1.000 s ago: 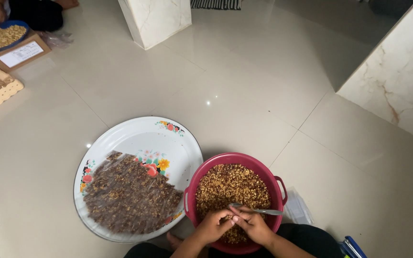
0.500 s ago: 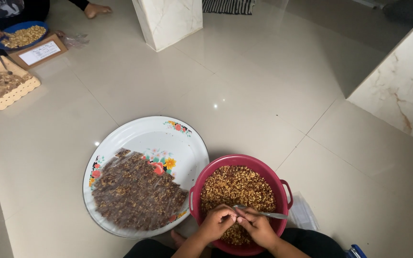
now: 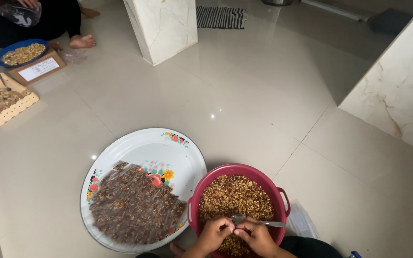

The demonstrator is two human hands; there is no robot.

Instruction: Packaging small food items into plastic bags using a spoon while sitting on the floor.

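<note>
The view is tilting up since the earlier frame, showing more floor; the hands are staying over the bowl [image 3: 238,201]. The right hand [image 3: 259,236] is pinching a spoon [image 3: 259,221] held level above the nut mix. The left hand [image 3: 214,234] is curling against it, fingertips meeting. A tray [image 3: 139,148] of packets is touching the bowl's left side.

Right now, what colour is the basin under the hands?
Dark pink-red basin, with small side handles, full of tan-brown crumbly mix. Head view, the only one, shows it.
</note>
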